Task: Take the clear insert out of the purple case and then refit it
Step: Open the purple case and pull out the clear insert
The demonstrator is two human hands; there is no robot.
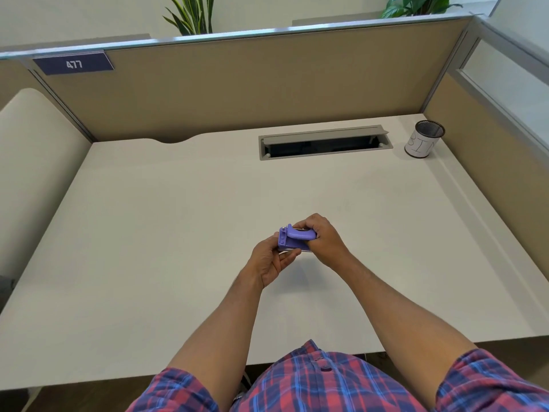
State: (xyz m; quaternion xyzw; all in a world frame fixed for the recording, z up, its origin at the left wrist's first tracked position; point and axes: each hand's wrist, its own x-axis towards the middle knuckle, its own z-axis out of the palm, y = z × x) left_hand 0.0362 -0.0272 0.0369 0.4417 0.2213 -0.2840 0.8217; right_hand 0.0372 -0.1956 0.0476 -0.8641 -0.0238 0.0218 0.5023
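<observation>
One purple case (292,239) held between left hand (269,264) and right hand (322,239).

Left hand (269,264): raised above the surface (178,233), palm turned up and inward, fingers curled closed around the left end of the purple case (292,237). Right hand (322,239): knuckles up, fingers clenched over the case's right end. Both forearms bare, extended forward, converging at the hands.

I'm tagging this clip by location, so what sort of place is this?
Most likely an office cubicle or study carrel: tan partition walls surround a white desk, a numbered plate reading 477 hangs on the partition, and a cable hatch is set into the desk.
</observation>
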